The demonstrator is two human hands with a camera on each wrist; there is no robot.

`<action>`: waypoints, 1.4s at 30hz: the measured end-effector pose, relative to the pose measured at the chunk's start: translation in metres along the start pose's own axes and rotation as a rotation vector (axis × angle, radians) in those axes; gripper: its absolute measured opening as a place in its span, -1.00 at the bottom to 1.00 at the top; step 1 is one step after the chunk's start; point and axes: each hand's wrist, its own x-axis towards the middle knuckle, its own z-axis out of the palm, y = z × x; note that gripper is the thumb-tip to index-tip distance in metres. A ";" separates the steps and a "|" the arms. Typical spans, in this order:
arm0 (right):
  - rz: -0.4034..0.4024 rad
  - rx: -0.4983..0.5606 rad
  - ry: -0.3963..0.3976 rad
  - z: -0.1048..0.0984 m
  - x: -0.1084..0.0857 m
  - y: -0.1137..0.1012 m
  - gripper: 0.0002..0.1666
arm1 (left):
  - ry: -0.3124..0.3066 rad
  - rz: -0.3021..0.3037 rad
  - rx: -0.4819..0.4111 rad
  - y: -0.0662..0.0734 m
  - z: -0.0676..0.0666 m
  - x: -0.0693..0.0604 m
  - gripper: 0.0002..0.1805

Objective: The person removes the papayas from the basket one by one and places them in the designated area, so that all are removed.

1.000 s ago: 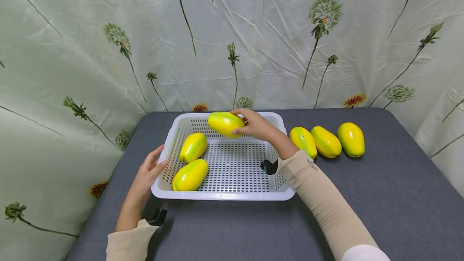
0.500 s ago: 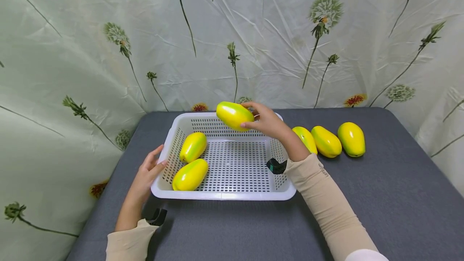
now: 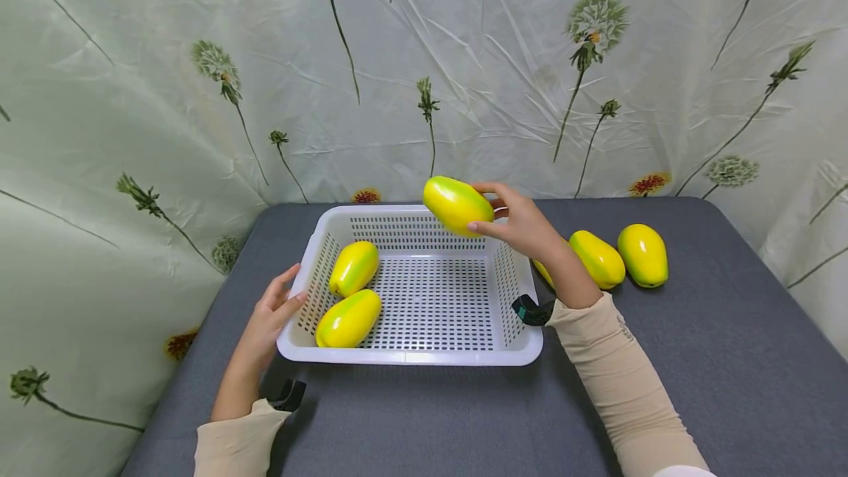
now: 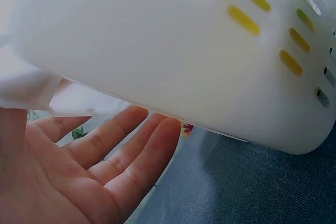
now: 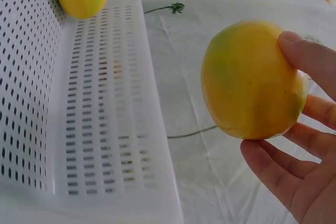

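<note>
While the right hand [image 3: 520, 223] held one yellow-green fruit [image 3: 458, 206], the left hand [image 3: 268, 315] rested at a white basket [image 3: 407, 358]

Although the held fruit hung in the air near the far rim, I could not tell whether it was over the inside or beyond it. Thumb and fingers of the right hand gripped it around one end. The left hand had nearly straight fingers, spread slightly, by the left rim.

Inside the basket, at its left end, lay two similar fruits [image 3: 348, 319], one behind the other. On the grey table [image 3: 424, 418], to the right, were three more fruits [image 3: 642, 255]; the right forearm [image 3: 576, 274] partly hid the leftmost. Behind the table hung a flower-printed cloth [image 3: 397, 124].

The right arm reached forward and leftward from the lower right, and the left forearm [image 3: 235, 392] pointed forward beside the basket.
</note>
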 end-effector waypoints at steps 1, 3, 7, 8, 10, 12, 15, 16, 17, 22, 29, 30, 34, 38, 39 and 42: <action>-0.006 -0.006 0.010 -0.002 -0.003 0.000 -0.23 | 0.002 -0.001 0.001 0.000 0.000 0.000 -0.35; -0.018 -0.022 0.032 -0.006 -0.008 0.002 -0.22 | 0.002 0.000 0.001 0.000 0.000 0.000 -0.35; -0.018 -0.059 0.068 -0.013 -0.019 0.004 -0.21 | 0.002 0.004 -0.002 0.000 -0.001 0.000 -0.36; -0.016 -0.064 0.073 -0.015 -0.021 0.005 -0.21 | 0.002 0.005 -0.002 0.000 -0.001 0.000 -0.36; -0.014 -0.073 0.082 -0.017 -0.026 0.006 -0.20 | 0.005 0.007 0.000 -0.001 -0.001 0.000 -0.36; -0.020 -0.072 0.088 -0.019 -0.030 0.008 -0.20 | 0.006 0.006 0.000 0.000 -0.001 -0.001 -0.36; -0.026 -0.074 0.105 -0.021 -0.035 0.011 -0.21 | 0.006 0.004 0.001 -0.001 -0.001 -0.001 -0.36; -0.025 -0.077 0.113 -0.022 -0.037 0.013 -0.22 | 0.006 0.003 0.001 -0.001 -0.001 -0.001 -0.36; -0.025 -0.076 0.121 -0.023 -0.039 0.014 -0.22 | 0.007 0.002 0.002 0.000 -0.001 -0.002 -0.36; -0.015 -0.103 0.154 -0.026 -0.050 0.020 -0.24 | 0.011 -0.003 0.005 0.000 -0.001 -0.001 -0.35; 0.055 -0.155 0.166 -0.030 -0.072 0.028 -0.22 | 0.012 -0.004 0.003 0.001 -0.001 0.000 -0.35; 0.064 -0.162 0.172 -0.031 -0.075 0.030 -0.21 | 0.012 -0.004 0.003 0.001 -0.001 0.000 -0.35; 0.108 -0.169 0.185 -0.033 -0.088 0.035 -0.22 | 0.009 -0.003 0.000 0.001 -0.001 0.000 -0.35; 0.131 -0.153 0.192 -0.034 -0.102 0.041 -0.23 | 0.009 0.000 -0.006 0.001 0.000 0.000 -0.35; 0.132 -0.153 0.194 -0.034 -0.106 0.042 -0.23 | 0.009 0.002 -0.006 0.001 0.000 0.000 -0.35; 0.128 -0.157 0.206 -0.033 -0.116 0.047 -0.24 | 0.011 0.005 -0.006 0.000 0.000 0.000 -0.36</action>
